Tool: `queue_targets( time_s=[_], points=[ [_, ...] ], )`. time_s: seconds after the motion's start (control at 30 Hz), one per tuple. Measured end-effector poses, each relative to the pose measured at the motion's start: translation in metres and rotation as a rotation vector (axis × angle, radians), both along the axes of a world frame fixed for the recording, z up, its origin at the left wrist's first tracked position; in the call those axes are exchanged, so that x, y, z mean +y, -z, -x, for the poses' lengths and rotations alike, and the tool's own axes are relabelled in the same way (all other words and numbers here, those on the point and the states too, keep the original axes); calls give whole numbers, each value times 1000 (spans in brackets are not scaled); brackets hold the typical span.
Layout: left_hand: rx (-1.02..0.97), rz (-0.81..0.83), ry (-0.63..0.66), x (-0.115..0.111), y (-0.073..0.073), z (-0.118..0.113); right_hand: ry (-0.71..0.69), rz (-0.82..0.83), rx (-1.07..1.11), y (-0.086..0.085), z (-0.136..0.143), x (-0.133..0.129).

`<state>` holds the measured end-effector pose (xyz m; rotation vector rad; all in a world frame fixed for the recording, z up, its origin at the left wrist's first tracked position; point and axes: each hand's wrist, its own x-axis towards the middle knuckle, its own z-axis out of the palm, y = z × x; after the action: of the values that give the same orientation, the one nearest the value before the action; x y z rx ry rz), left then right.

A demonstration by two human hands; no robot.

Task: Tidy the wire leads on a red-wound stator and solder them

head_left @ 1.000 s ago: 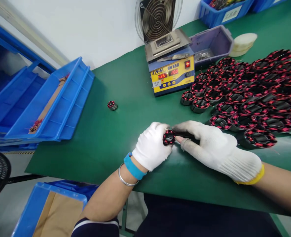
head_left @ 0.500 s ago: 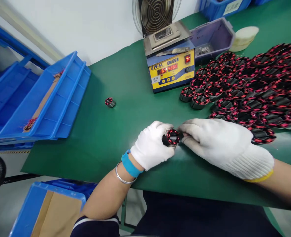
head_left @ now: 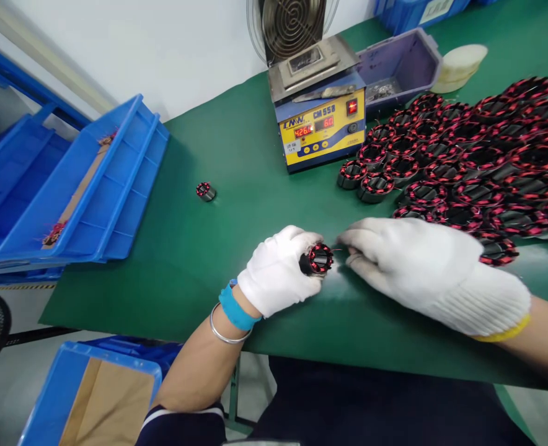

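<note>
My left hand (head_left: pixel 276 272), in a white glove, is closed around a wound motor stator (head_left: pixel 319 259) with red windings and a black core, its open ring turned up toward me. A thin wire end (head_left: pixel 336 249) sticks out of the stator's right side. Just to the right, my gloved right hand (head_left: pixel 408 263) has thumb and fingers pinched together, a small gap away from the stator. Something dark shows at its fingertips, too small to name. Whether the wire reaches those fingers I cannot tell.
Many larger stators (head_left: pixel 481 192) crowd the right side of the green table (head_left: pixel 237 136). One small stator (head_left: pixel 206 191) sits apart, left of centre. Behind stand a yellow-and-blue solder pot (head_left: pixel 323 133) and a purple bin (head_left: pixel 404 68). Blue trays (head_left: pixel 111 186) are at left.
My right hand has drawn away to the right from the stator, opening a small gap with the wire end visible. My left hand and the stator have shifted slightly left.
</note>
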<state>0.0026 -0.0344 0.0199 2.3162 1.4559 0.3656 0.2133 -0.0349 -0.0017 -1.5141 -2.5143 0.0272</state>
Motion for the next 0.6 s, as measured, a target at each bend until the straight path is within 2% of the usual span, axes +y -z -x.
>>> queue_targets(
  time_s=[0.1,0.27,0.37,0.43,0.6],
  points=[
    [-20,4,-38,2,-4,2,72,-28,47,0,-9,2],
    [-64,20,10,0,-2,1,-96,-21,151,5,-1,-4],
    [-57,10,59,-2,0,-1,-111,40,150,6,4,-6],
    [-55,16,74,-2,0,-1,-65,79,132,4,4,-6],
    [-142,114,16,1,-7,1,186,180,105,-7,-7,-1]
  ],
)
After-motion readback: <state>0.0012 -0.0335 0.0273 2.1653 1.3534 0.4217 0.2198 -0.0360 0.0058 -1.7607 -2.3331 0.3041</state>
